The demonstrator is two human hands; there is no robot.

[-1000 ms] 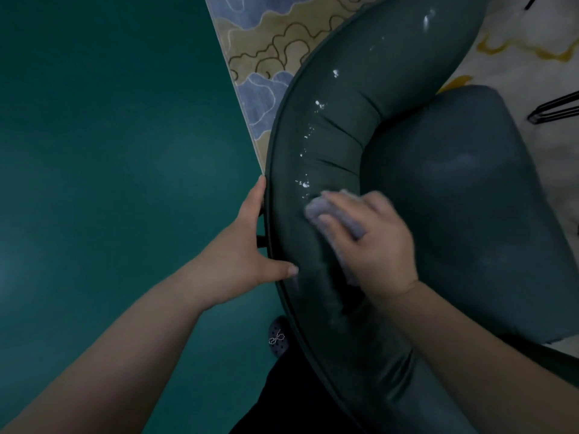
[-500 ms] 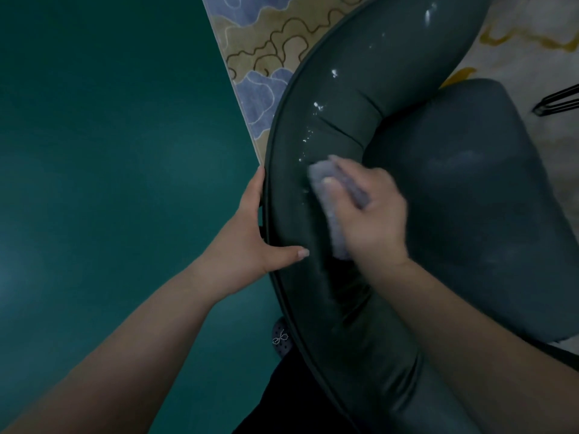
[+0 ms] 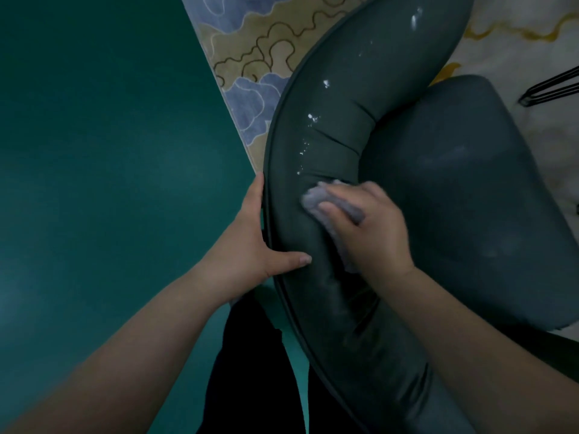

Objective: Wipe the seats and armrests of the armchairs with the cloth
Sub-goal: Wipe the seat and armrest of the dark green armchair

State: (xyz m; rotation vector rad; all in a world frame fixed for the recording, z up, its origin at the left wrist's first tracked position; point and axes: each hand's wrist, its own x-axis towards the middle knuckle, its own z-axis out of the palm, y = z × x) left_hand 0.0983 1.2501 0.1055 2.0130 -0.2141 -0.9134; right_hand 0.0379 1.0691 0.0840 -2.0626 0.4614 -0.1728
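Note:
A dark grey armchair fills the right half of the view, with a curved padded armrest [image 3: 354,98] wrapping round its seat cushion [image 3: 463,195]. White wet spots dot the armrest's upper stretch. My right hand [image 3: 372,227] holds a crumpled lilac-grey cloth [image 3: 316,200] and presses it on the armrest's inner face, just below the spots. My left hand [image 3: 253,242] grips the armrest's outer rim, thumb lying across the padding, fingers hidden behind the edge.
A patterned rug [image 3: 250,57] in beige and blue lies under the chair at the top. Teal floor [image 3: 94,183] spreads to the left. Thin black metal legs [image 3: 551,89] show at the right edge. My dark trouser legs [image 3: 250,371] stand beside the chair.
My right hand slid the cloth up the armrest toward the wet spots, then came back down a little. My left hand has kept its grip on the rim.

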